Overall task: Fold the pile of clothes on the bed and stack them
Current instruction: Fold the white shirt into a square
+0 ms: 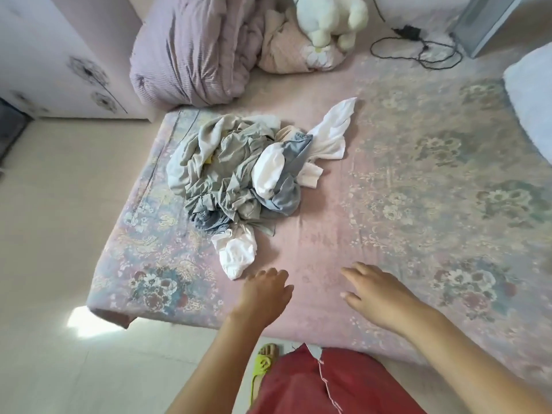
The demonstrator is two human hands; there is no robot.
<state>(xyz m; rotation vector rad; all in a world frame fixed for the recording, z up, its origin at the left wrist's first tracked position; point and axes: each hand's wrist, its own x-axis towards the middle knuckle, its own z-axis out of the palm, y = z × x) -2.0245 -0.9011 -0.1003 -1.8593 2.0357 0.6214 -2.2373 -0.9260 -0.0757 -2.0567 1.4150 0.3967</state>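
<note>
A tangled pile of clothes (239,171) lies on the left half of the bed (388,174), made of grey-green, blue-grey and white garments. A white piece (237,253) trails from the pile toward the bed's near edge, and another white garment (333,130) spreads out at the far right of the pile. My left hand (263,291) hovers over the sheet just right of the trailing white piece, fingers relaxed and holding nothing. My right hand (373,291) hovers a little farther right, also relaxed and holding nothing.
A rolled lilac quilt (194,52), a pink blanket (292,46) and a white plush toy (328,16) sit at the far end. A black cable (418,49) lies near a grey box (484,22). A white pillow (531,106) is at the right edge.
</note>
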